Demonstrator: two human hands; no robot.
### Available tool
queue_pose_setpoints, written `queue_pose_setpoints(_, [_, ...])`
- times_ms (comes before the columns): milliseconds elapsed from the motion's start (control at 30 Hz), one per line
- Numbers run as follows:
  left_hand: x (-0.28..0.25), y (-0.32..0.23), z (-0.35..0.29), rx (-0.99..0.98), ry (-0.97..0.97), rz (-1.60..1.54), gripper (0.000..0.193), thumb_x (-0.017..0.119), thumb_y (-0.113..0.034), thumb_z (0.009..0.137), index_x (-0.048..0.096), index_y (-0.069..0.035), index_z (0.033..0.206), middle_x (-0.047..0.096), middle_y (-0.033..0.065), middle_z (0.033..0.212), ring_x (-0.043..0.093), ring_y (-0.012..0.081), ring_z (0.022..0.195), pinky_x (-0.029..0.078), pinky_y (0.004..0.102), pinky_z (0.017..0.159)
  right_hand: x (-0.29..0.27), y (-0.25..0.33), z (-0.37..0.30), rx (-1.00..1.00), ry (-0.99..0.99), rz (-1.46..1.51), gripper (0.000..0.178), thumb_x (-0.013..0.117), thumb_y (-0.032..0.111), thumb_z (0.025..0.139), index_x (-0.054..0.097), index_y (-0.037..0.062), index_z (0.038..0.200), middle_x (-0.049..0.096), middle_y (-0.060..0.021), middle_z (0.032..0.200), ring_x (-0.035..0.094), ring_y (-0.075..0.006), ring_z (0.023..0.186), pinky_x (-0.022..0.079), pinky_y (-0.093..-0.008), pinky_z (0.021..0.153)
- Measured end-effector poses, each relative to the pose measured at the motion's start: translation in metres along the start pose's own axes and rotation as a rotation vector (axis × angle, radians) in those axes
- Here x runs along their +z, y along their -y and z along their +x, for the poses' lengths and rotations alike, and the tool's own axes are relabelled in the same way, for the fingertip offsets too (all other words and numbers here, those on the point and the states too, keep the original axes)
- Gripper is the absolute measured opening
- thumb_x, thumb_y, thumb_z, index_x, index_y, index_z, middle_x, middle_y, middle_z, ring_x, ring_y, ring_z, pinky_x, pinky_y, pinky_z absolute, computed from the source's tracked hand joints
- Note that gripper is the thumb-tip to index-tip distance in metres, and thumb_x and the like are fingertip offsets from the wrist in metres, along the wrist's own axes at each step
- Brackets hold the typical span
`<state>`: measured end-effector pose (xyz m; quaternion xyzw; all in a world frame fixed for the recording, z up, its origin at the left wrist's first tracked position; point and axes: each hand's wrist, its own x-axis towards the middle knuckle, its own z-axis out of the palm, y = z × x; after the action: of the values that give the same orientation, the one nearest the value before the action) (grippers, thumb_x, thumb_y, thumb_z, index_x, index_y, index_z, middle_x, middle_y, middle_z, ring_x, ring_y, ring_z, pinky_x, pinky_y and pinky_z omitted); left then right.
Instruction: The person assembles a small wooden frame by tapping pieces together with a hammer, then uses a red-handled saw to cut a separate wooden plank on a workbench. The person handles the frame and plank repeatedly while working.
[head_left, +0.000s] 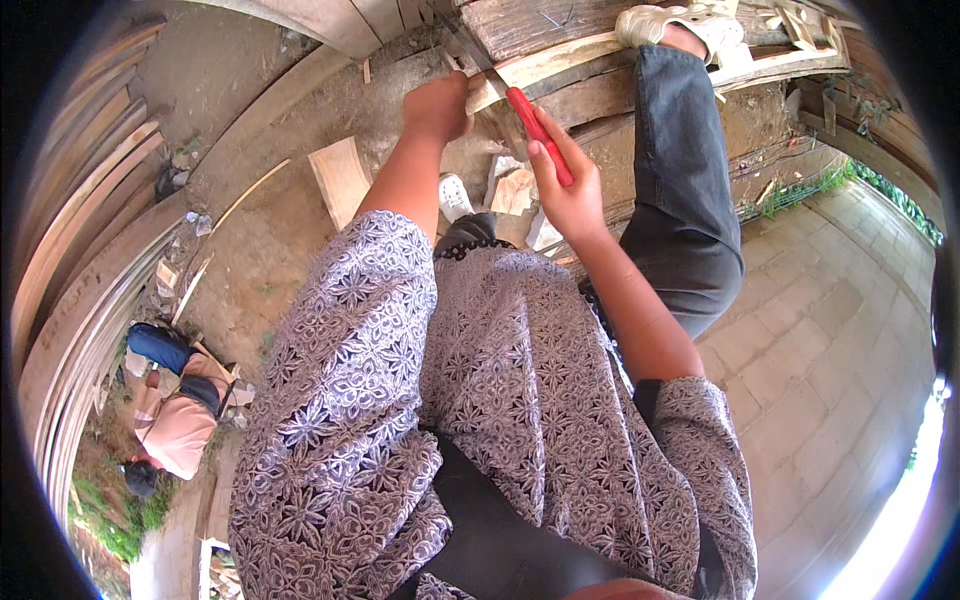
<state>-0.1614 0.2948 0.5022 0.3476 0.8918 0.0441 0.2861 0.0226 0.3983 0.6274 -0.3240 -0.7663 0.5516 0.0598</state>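
My right hand (570, 185) is closed around the straight red handle of a hand saw (476, 52). The saw's long narrow grey blade points up and to the left, lying across a pale wooden strip (560, 60). At the strip's left end my left hand (437, 106) is closed, its fingers mostly turned away from view, and it seems to grip the wood. The strip lies along a thick weathered beam (545, 22). My right foot, in a cream clog (672, 27), is propped on the wood to the right of the saw.
A pale board piece (340, 178) and wood offcuts (513, 190) lie on the dirt ground around my left shoe (455, 197). Long planks (75, 290) are stacked at the left. Another person (180, 420) is bent down beside them. Paving (810, 290) spreads on the right.
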Motion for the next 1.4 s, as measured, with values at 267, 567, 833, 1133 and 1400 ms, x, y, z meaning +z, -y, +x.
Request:
queue_pose_setpoints(267, [-0.004, -0.002, -0.005, -0.014, 0.006, -0.032, 0.04, 0.071, -0.028, 0.077, 0.061, -0.01, 0.112, 0.073, 0.0175, 0.096, 0.072, 0.0354, 0.091, 0.057, 0.049, 0.077, 0.0, -0.031, -0.015, 0.14, 0.087, 0.171, 0.047, 0.063, 0.02, 0.099, 0.053, 0.0009, 0.14, 0.071, -0.015, 0.102, 0.066, -0.0141, 0.088, 0.052, -0.0293, 0.08])
queue_pose_setpoints(567, [-0.011, -0.005, -0.013, 0.038, -0.086, -0.01, 0.042, 0.075, -0.033, 0.075, 0.062, -0.007, 0.105, 0.074, 0.016, 0.092, 0.072, 0.0352, 0.082, 0.058, 0.0473, 0.071, 0.015, 0.008, 0.014, 0.039, -0.167, 0.182, 0.039, 0.068, 0.022, 0.096, 0.065, -0.0035, 0.125, 0.073, -0.0137, 0.102, 0.064, -0.0115, 0.09, 0.051, -0.0265, 0.08])
queue_pose_setpoints(833, [-0.005, 0.002, -0.003, 0.039, -0.079, -0.021, 0.045, 0.075, -0.038, 0.076, 0.06, -0.01, 0.108, 0.073, 0.0165, 0.092, 0.072, 0.0361, 0.085, 0.057, 0.0486, 0.074, -0.015, 0.072, 0.002, -0.003, -0.198, 0.229, 0.038, 0.068, 0.016, 0.096, 0.064, -0.001, 0.13, 0.072, -0.0089, 0.106, 0.062, -0.008, 0.093, 0.05, -0.023, 0.084])
queue_pose_setpoints(1133, [0.002, 0.003, -0.004, 0.014, -0.062, -0.023, 0.042, 0.073, -0.036, 0.077, 0.062, -0.008, 0.106, 0.074, 0.0157, 0.095, 0.072, 0.0348, 0.087, 0.058, 0.0463, 0.075, -0.019, 0.03, -0.029, 0.098, -0.13, 0.171, 0.038, 0.067, 0.016, 0.097, 0.062, -0.002, 0.13, 0.071, -0.0123, 0.111, 0.062, -0.0097, 0.098, 0.049, -0.0246, 0.087])
queue_pose_setpoints(1400, [0.003, 0.007, -0.003, 0.039, -0.081, -0.032, 0.044, 0.071, -0.035, 0.077, 0.061, -0.008, 0.11, 0.073, 0.0186, 0.09, 0.071, 0.0385, 0.084, 0.057, 0.0505, 0.072, -0.017, 0.027, -0.036, 0.053, -0.113, 0.126, 0.037, 0.066, 0.015, 0.097, 0.062, -0.0015, 0.13, 0.072, -0.0143, 0.108, 0.063, -0.0095, 0.095, 0.05, -0.0249, 0.084])
